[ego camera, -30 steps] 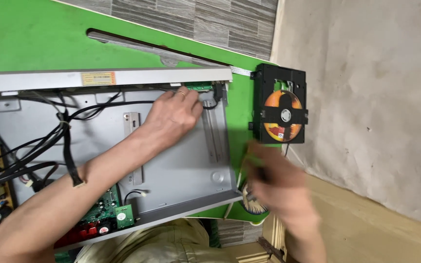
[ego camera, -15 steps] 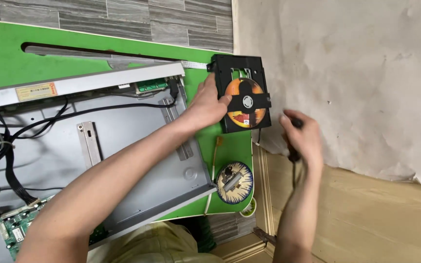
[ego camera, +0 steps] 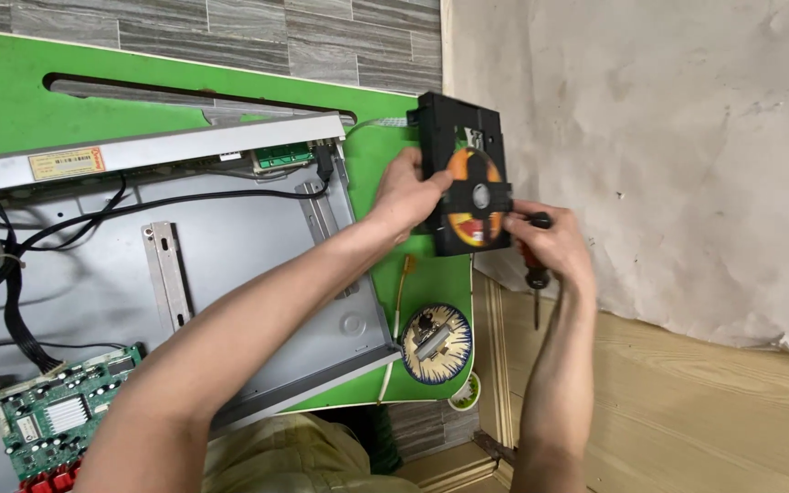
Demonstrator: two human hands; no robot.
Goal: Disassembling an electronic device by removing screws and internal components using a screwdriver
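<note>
Both hands hold a black disc drive (ego camera: 464, 173) with an orange disc in it, raised at the right edge of the green desk (ego camera: 20, 91), near the plastered wall (ego camera: 668, 137). The left hand (ego camera: 410, 194) grips the drive's left side, fingers curled round its edge and thumb across the front. The right hand (ego camera: 552, 245) touches the drive's lower right corner with its fingertips while pinching a screwdriver (ego camera: 534, 269) against the palm; the red and black handle sits in the fist and the shaft points down toward the wooden floor (ego camera: 687, 402). Left of the drive lies an opened grey metal chassis (ego camera: 248, 265), with black cables (ego camera: 11, 274) running across it and a green circuit board (ego camera: 57, 415) at its lower left corner. Below the drive, on the desk's near right corner, lies a round blue and white dish (ego camera: 436, 343) with small parts in it, and a thin orange-tipped wire (ego camera: 401, 297) lies just beside the chassis.
</note>
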